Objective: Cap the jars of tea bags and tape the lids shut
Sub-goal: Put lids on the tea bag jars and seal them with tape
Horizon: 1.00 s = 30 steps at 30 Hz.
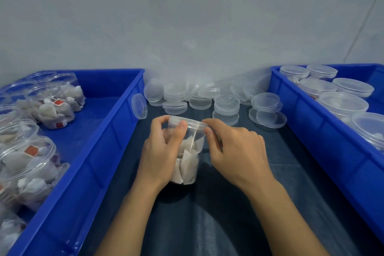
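Plastic pretty much everywhere we look

Jar (187,147) and lids (226,104) are clear glossy plastic, bins (99,131) shiny blue plastic, tea bags (189,164) matt papery, tabletop (239,203) dark woven-looking cloth.

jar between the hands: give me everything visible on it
The jar is a clear, plastic-looking cylinder, upright or slightly tilted on the dark table cover between two blue bins. White tea bags fill most of it. A clear lid sits on its mouth; whether it is fully seated cannot be told. The left hand grips the jar's side, thumb up at the lid rim. The right hand pinches the rim opposite. No tape is discernible on it.
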### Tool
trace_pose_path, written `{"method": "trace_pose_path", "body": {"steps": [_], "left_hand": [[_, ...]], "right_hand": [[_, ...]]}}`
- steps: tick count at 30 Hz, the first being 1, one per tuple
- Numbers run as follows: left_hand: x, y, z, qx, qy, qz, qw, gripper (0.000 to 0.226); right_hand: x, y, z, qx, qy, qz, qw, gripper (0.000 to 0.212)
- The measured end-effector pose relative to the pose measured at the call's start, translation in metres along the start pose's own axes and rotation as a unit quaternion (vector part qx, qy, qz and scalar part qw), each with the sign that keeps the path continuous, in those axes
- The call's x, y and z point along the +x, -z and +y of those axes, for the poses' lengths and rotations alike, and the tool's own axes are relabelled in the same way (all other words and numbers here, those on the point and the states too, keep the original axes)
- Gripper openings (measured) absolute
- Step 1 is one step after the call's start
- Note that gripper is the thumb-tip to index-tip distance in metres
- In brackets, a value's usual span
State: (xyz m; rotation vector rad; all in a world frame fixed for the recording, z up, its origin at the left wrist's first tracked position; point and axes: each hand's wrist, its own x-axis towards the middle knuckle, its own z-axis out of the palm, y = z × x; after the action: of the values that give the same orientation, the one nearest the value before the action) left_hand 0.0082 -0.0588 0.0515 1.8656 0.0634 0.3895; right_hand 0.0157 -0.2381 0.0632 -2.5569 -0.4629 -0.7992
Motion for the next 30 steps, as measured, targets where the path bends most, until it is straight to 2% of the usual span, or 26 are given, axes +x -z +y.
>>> {"method": "trace_pose_path", "body": {"steps": [4,8,12,15,18,21,30], "left_hand": [[-0.003,-0.002,0.004,0.108,-0.067,0.083,0.988,0.052],[-0.004,-0.007,0.008,0.115,-0.048,0.066,0.99,0.052],[-0.002,-0.005,0.006,0.077,-0.021,0.055,0.995,0.068],[0.001,-0.003,0.005,0.021,-0.014,0.063,0.998,0.065],[0.002,0.0,0.005,-0.012,-0.015,0.072,0.997,0.062],[0.0,0.0,0.005,-0.002,-0.039,0.069,0.997,0.053],[0.001,0.003,0.001,-0.022,-0.055,0.051,0.997,0.049]], "right_hand": [[0.0,0.003,-0.008,-0.01,0.013,0.039,0.999,0.022],[-0.001,0.003,-0.017,-0.013,0.021,0.054,0.998,0.024],[-0.002,0.007,-0.016,0.027,0.002,-0.004,1.0,0.041],[0.0,0.012,-0.01,0.077,-0.015,-0.051,0.996,0.045],[0.002,0.012,0.0,0.135,-0.025,-0.083,0.987,0.04],[0.001,0.013,0.003,0.133,-0.012,-0.077,0.988,0.036],[0.006,0.004,0.007,0.084,-0.028,-0.064,0.994,0.04]]}}
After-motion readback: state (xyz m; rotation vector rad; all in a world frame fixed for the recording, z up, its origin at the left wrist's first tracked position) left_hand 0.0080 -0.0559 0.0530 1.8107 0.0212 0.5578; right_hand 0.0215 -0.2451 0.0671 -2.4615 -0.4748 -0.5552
